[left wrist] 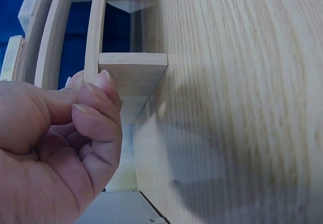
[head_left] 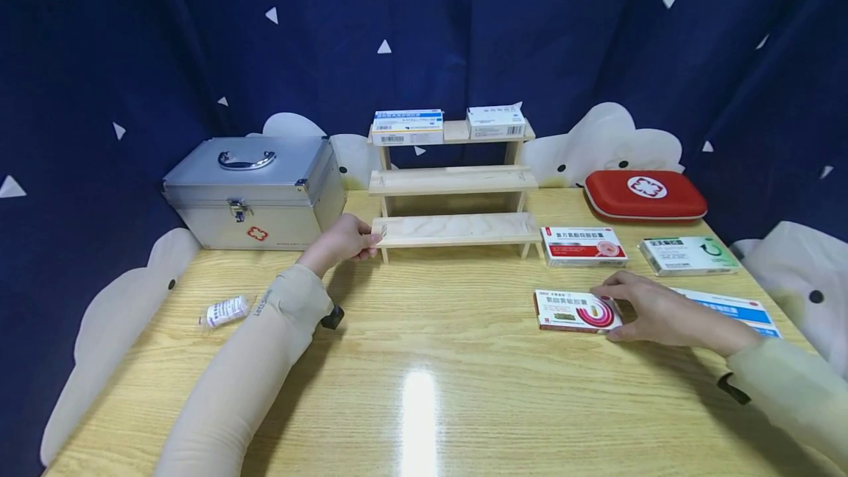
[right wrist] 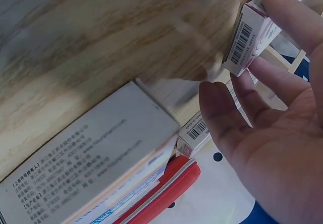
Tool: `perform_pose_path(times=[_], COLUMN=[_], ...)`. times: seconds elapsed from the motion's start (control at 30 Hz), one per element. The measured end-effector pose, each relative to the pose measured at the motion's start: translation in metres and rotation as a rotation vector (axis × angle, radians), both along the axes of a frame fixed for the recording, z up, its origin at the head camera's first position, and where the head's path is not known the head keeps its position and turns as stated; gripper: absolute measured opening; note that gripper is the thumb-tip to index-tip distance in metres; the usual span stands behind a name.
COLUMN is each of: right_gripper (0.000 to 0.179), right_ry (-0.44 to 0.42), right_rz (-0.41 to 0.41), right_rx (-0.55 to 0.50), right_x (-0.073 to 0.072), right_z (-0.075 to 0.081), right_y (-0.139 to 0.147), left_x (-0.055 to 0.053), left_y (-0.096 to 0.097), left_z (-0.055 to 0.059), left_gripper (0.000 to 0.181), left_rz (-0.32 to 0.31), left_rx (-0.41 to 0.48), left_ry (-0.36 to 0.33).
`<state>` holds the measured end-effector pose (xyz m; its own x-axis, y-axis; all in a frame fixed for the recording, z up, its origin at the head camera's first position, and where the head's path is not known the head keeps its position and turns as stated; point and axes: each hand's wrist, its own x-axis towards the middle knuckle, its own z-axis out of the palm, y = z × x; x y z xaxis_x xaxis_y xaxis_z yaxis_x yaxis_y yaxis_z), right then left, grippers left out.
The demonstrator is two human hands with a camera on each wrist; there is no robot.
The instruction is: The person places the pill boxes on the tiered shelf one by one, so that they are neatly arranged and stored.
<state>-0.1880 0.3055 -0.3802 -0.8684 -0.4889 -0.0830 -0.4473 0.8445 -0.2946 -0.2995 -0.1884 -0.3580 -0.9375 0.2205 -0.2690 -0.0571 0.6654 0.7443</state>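
My left hand (head_left: 344,240) pinches the left end of the bottom tier of a three-step wooden shelf (head_left: 457,229). In the left wrist view, the thumb and curled fingers (left wrist: 96,113) meet around the board's edge, beside a wooden leg (left wrist: 133,65). On the right, my right hand (head_left: 656,309) holds a white medicine box with pink arcs (head_left: 576,311) by its right end, thumb at the near edge and fingers at the far edge. The right wrist view shows that box's barcode end (right wrist: 245,40) between thumb and fingers. A blue-and-white medicine box (head_left: 742,309) lies partly hidden behind this hand.
Two medicine boxes (head_left: 407,127) (head_left: 495,122) stand on the top tier. A red-and-white box (head_left: 583,246) and a green-and-white box (head_left: 689,255) lie right of the shelf, before a red zip case (head_left: 645,196). At left are a silver first-aid case (head_left: 265,193) and a small wrapped roll (head_left: 227,311).
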Motion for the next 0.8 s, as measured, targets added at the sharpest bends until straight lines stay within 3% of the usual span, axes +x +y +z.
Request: perform_pose_path(times=[0.8], right_gripper=[0.069], right_ry=[0.014], right_rz=[0.016], right_rx=[-0.007], right_x=[-0.0001], right_z=[0.0021], right_y=[0.0025], left_x=[-0.0013], left_y=[-0.0006], left_z=[-0.0011], left_gripper=[0.026], left_rz=[-0.003], left_rx=[-0.003], left_ry=[0.0])
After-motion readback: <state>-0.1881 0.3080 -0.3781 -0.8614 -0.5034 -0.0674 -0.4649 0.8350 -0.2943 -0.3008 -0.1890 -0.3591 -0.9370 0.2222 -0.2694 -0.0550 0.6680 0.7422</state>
